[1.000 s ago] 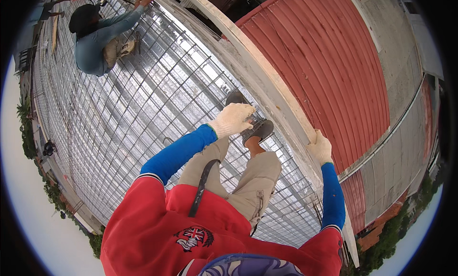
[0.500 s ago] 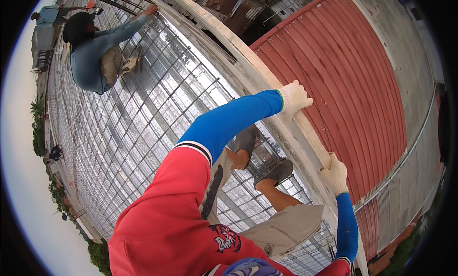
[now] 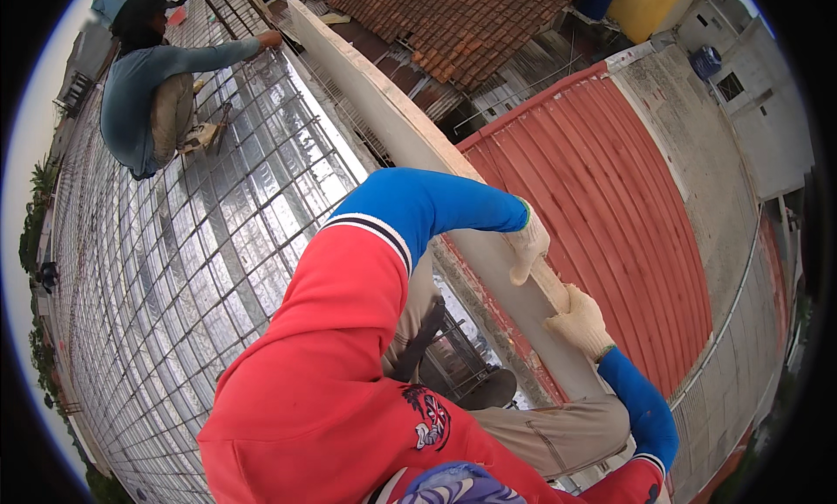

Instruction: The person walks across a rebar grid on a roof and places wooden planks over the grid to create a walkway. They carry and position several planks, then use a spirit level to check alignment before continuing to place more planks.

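A long pale board (image 3: 403,112) runs along the roof's edge, its broad inner face turned toward me. My left hand (image 3: 529,242), in a cream knit glove, is closed over the board's top edge, thumb on the inner face. Close by, my right hand (image 3: 581,321), in a matching glove, grips the same edge nearer to my body. The fingers of both hands are partly hidden behind the board. My bent legs are beside the board, with one dark shoe (image 3: 490,389) on the mesh.
Steel mesh (image 3: 235,216) lies over shiny metal decking on the left. A co-worker (image 3: 148,94) squats there, one arm stretched toward the board's far end. Beyond the edge, lower down, are a red corrugated roof (image 3: 593,216) and a tiled roof (image 3: 453,24).
My hands are closer together on the board, the left having come toward the right. More of the board's inner face shows, and my view has shifted. The co-worker still squats with an arm out.
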The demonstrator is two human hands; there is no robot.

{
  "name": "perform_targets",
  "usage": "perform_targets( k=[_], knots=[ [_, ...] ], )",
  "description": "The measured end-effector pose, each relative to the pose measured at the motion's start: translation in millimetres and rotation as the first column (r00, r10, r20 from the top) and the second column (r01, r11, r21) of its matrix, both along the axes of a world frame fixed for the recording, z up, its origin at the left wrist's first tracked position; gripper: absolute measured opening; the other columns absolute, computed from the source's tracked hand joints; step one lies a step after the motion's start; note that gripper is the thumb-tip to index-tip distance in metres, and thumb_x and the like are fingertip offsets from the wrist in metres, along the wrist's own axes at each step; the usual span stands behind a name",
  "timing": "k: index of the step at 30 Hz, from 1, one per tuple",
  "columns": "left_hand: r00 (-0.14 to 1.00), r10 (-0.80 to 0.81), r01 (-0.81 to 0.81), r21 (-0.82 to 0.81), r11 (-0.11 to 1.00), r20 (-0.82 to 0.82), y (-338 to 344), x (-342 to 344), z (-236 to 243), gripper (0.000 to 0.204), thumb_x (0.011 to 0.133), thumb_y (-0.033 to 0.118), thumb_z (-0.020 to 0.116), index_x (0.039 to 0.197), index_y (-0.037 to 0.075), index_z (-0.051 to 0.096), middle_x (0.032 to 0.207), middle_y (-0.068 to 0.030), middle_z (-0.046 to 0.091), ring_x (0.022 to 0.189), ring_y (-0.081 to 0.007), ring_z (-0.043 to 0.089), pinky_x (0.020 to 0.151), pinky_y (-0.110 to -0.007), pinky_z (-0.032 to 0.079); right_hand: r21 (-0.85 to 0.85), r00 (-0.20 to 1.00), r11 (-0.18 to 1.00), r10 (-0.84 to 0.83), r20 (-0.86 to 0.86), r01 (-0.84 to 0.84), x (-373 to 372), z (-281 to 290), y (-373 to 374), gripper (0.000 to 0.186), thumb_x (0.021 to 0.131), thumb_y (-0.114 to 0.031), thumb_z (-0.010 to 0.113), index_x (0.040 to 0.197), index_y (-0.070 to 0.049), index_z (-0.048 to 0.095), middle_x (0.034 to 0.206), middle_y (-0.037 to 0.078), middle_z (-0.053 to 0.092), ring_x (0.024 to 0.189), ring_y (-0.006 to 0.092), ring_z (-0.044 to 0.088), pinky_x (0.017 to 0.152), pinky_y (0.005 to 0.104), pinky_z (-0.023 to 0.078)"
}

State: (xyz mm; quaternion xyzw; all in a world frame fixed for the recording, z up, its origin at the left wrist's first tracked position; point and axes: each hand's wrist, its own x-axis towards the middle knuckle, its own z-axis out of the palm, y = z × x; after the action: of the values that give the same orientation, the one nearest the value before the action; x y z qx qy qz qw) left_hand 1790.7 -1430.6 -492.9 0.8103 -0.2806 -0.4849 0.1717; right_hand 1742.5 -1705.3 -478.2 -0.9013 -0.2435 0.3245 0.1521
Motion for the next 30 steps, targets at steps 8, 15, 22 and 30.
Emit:
perform_targets(
  k=[8,15,22,30],
  knots=[
    [0.991,-0.070,0.063,0.068,0.996,0.111,-13,-22,-24,0.069,0.066,0.041,0.092,0.126,0.009,0.082,0.120,-0.0159,0.080,0.114,-0.0336,0.076,0.092,-0.048,0.057,-0.039,1.000,0.999,-0.009,-0.009,0.009,-24,-10,12,0.074,0.073,-0.033,0.082,0.141,-0.007,0.066,0.115,0.024,0.079,0.111,0.0420,0.076,0.098,0.0496,0.059],
    [0.988,-0.083,0.066,0.125,0.990,0.131,-12,-34,-33,0.066,0.069,0.040,0.091,0.127,0.009,0.081,0.122,-0.0155,0.079,0.115,-0.0328,0.075,0.095,-0.048,0.057,-0.071,0.998,0.996,0.051,-0.041,-0.054,-30,-11,20,0.077,0.075,-0.034,0.080,0.145,-0.006,0.063,0.115,0.024,0.080,0.112,0.0417,0.077,0.100,0.0493,0.059],
    [0.991,-0.056,0.043,0.112,0.993,0.124,-3,-26,-43,0.061,0.066,0.037,0.091,0.119,0.008,0.083,0.109,-0.0164,0.081,0.109,-0.0332,0.077,0.091,-0.047,0.059,0.010,0.951,0.989,0.146,-0.273,-0.149,-2,-10,8,0.102,0.077,-0.055,0.083,0.156,0.002,0.055,0.142,0.031,0.069,0.132,0.0412,0.069,0.112,0.0452,0.053],
    [0.999,0.014,-0.020,0.139,0.990,0.045,12,-22,-48,0.058,0.061,0.031,0.090,0.114,0.008,0.083,0.110,-0.0176,0.081,0.106,-0.0334,0.078,0.090,-0.048,0.058,-0.090,0.844,0.993,0.021,-0.537,-0.082,15,-75,-139,0.103,0.079,-0.064,0.078,0.147,0.012,0.064,0.147,0.031,0.067,0.137,0.0372,0.066,0.117,0.0402,0.048]
  ],
)
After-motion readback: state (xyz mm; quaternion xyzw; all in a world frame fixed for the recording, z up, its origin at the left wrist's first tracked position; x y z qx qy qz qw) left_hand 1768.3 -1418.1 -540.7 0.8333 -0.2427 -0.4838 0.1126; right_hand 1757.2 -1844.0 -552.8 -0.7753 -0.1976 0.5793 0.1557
